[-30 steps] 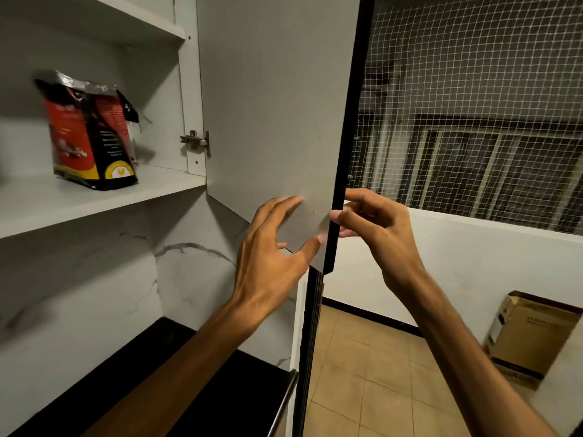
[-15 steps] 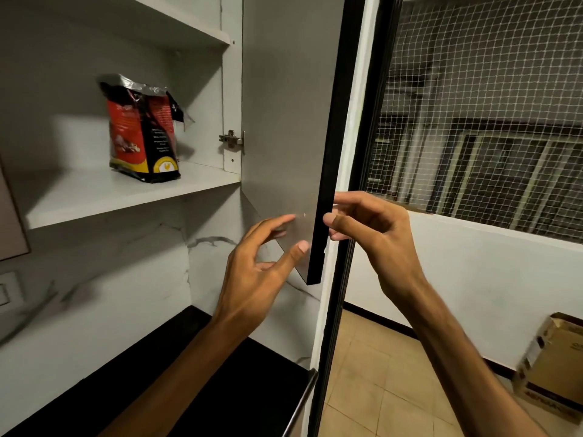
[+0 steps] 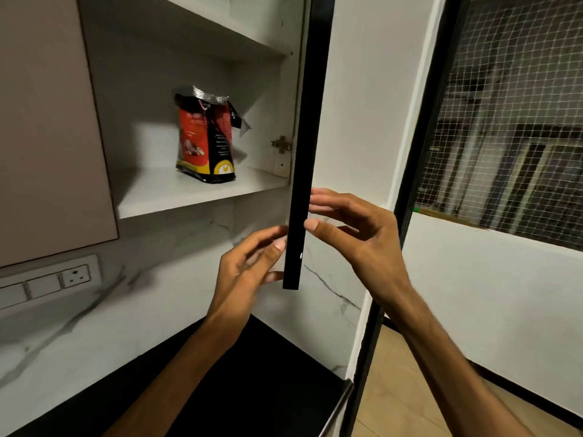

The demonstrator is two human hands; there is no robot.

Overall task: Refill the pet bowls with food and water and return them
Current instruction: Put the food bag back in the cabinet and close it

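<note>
Head view: a person stands at an open wall cabinet, its door (image 3: 299, 152) swung out edge-on to the camera so that only its black edge shows. The left hand (image 3: 246, 272) sits on the inner side of the door's lower corner, fingers loosely spread, thumb tip at the edge. The right hand (image 3: 356, 234) is on the outer side, fingers relaxed and extended toward the edge; whether either hand actually touches the door cannot be told, and neither pinches it.

On the lower shelf (image 3: 176, 197) stands a red-and-black pet food bag (image 3: 206, 137), upright, its crumpled top folded over, well back from the shelf's front lip. No pet bowls are in view.

The step in hand appears to be fetching the food. With the door already wide, it would likely go best to let the door rest open, reach past it with the left hand, and grip the bag around its body rather than its loose top, supporting the base so nothing spills over the black countertop (image 3: 252, 373) below.
</note>
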